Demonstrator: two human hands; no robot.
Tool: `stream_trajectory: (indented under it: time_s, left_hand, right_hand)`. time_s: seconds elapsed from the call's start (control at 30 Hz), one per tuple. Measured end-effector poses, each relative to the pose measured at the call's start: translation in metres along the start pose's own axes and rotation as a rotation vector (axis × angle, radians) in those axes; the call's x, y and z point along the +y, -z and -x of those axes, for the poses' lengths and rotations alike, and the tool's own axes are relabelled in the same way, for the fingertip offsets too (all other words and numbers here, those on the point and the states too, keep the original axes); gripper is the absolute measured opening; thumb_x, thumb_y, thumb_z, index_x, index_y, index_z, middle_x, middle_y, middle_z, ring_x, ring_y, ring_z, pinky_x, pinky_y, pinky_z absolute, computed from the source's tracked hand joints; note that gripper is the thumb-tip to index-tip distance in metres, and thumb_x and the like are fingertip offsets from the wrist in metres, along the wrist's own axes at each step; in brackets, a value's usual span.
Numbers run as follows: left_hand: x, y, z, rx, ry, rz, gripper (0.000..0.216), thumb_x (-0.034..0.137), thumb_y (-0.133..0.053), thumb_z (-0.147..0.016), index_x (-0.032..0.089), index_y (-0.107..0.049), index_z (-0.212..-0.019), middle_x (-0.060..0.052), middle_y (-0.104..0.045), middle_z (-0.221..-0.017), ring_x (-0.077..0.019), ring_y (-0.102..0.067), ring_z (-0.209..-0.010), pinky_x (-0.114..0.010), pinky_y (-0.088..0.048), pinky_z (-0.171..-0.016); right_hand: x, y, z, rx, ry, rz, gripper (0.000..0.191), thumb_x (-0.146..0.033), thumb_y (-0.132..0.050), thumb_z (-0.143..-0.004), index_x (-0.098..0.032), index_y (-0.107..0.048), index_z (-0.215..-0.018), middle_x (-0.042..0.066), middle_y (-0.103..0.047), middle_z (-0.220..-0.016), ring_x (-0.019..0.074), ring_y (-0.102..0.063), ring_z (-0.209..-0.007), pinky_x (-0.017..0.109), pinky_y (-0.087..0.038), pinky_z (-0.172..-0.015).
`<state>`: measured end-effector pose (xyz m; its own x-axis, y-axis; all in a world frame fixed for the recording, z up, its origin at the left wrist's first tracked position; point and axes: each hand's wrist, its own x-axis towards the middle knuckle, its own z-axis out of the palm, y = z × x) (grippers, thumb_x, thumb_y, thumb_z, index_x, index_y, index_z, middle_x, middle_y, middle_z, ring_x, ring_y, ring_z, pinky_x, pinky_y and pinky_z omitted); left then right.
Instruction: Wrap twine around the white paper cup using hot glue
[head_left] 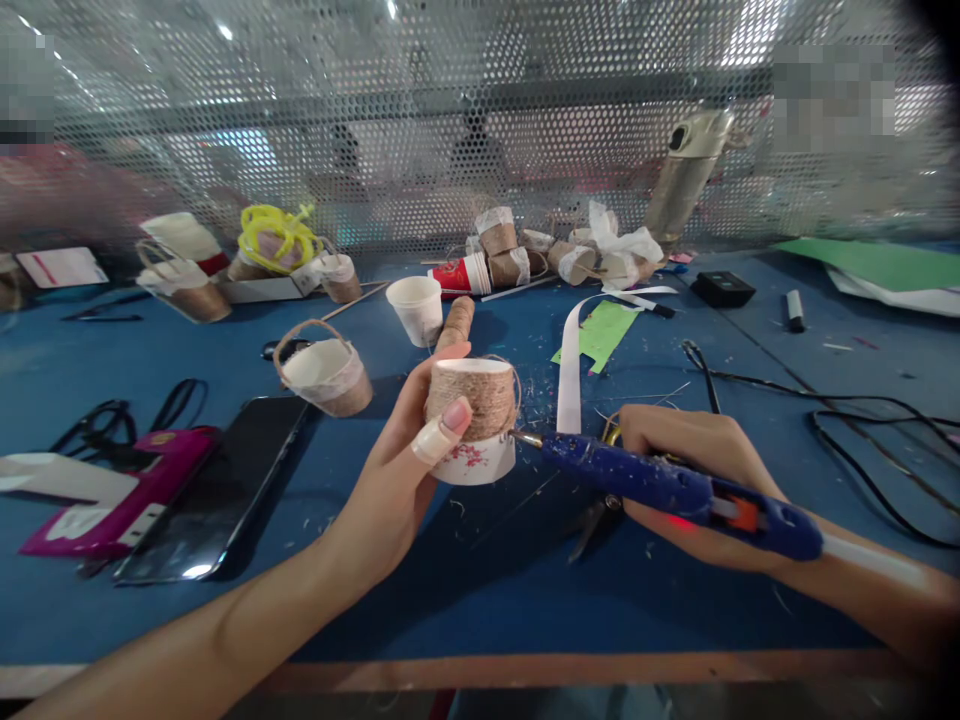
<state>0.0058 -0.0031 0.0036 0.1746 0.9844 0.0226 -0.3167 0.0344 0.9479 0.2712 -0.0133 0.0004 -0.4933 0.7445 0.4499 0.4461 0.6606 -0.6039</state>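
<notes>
My left hand (401,470) is closed around a small paper cup (474,420) wrapped in brown twine, with a white flowered band showing at its lower end. The cup is held above the blue table (465,590), and my thumb, taped at the tip, presses on the twine. My right hand (694,470) grips a blue hot glue gun (675,488). Its metal nozzle touches the cup's right side, where the twine meets the bare paper.
A finished twine basket cup (324,372) stands left of my hand, with a black phone (217,480) and a magenta case (124,500) beyond it. A white cup (416,305), a twine spool (455,322), more wrapped cups, green paper (600,335) and black cables (862,420) lie around. A perforated metal screen closes the back.
</notes>
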Motion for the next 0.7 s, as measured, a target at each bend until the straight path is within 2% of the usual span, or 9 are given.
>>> stream_trajectory:
  time_s: [0.1, 0.2, 0.3, 0.4, 0.6, 0.7]
  left_hand:
    - [0.0022, -0.0025, -0.0001, 0.009, -0.045, -0.002, 0.047, 0.043, -0.077, -0.089, 0.036, -0.065, -0.135, -0.001, -0.069, -0.132, -0.0258, -0.065, -0.119, -0.034, -0.054, -0.094]
    - [0.0028, -0.0046, 0.0001, 0.005, -0.087, -0.015, 0.046, 0.042, -0.078, -0.088, 0.035, -0.067, -0.132, -0.001, -0.068, -0.137, -0.0294, -0.052, -0.138, -0.037, -0.05, -0.106]
    - [0.0011, -0.0038, 0.0007, -0.007, -0.087, -0.013, 0.049, 0.041, -0.078, -0.089, 0.036, -0.065, -0.136, -0.001, -0.062, -0.149, -0.0307, -0.046, -0.145, -0.04, -0.045, -0.112]
    - [-0.0007, -0.0015, 0.0013, -0.002, -0.031, 0.008, 0.052, 0.042, -0.075, -0.091, 0.036, -0.062, -0.141, -0.001, -0.06, -0.152, -0.0307, -0.053, -0.139, -0.041, -0.047, -0.11]
    - [0.0009, -0.0011, 0.0011, -0.008, 0.043, 0.078, 0.046, 0.043, -0.076, -0.089, 0.024, -0.072, -0.131, -0.006, -0.076, -0.123, -0.0291, -0.067, -0.119, -0.037, -0.055, -0.096]
    - [0.002, -0.0017, -0.0004, -0.039, 0.045, 0.122, 0.042, 0.043, -0.072, -0.092, 0.023, -0.074, -0.129, -0.006, -0.078, -0.121, -0.0277, -0.069, -0.115, -0.037, -0.057, -0.092]
  right_hand:
    - [0.0024, -0.0003, -0.0003, 0.004, -0.011, -0.023, 0.028, -0.014, -0.066, -0.085, -0.023, -0.042, -0.075, -0.006, -0.051, -0.068, 0.0088, -0.045, -0.057, 0.024, -0.035, -0.055]
    - [0.0034, -0.0011, 0.001, 0.001, -0.007, -0.032, 0.027, -0.015, -0.066, -0.085, -0.023, -0.043, -0.075, -0.005, -0.052, -0.069, 0.009, -0.046, -0.058, 0.024, -0.036, -0.056]
    - [0.0015, -0.0031, 0.0022, 0.012, -0.014, -0.041, 0.027, -0.015, -0.067, -0.085, -0.023, -0.043, -0.075, -0.006, -0.051, -0.068, 0.009, -0.045, -0.058, 0.024, -0.034, -0.056]
    - [-0.001, -0.0056, 0.0024, 0.044, -0.007, -0.05, 0.028, -0.014, -0.066, -0.084, -0.023, -0.042, -0.074, -0.006, -0.049, -0.067, 0.0089, -0.043, -0.058, 0.025, -0.033, -0.056]
    - [-0.0003, -0.0051, 0.0024, 0.022, 0.007, -0.026, 0.027, -0.015, -0.065, -0.084, -0.023, -0.041, -0.075, -0.006, -0.049, -0.068, 0.0099, -0.042, -0.058, 0.026, -0.034, -0.056]
    - [-0.0004, -0.0032, 0.0026, 0.021, -0.01, -0.034, 0.027, -0.016, -0.066, -0.085, -0.023, -0.042, -0.075, -0.005, -0.051, -0.068, 0.0098, -0.044, -0.058, 0.026, -0.034, -0.056]
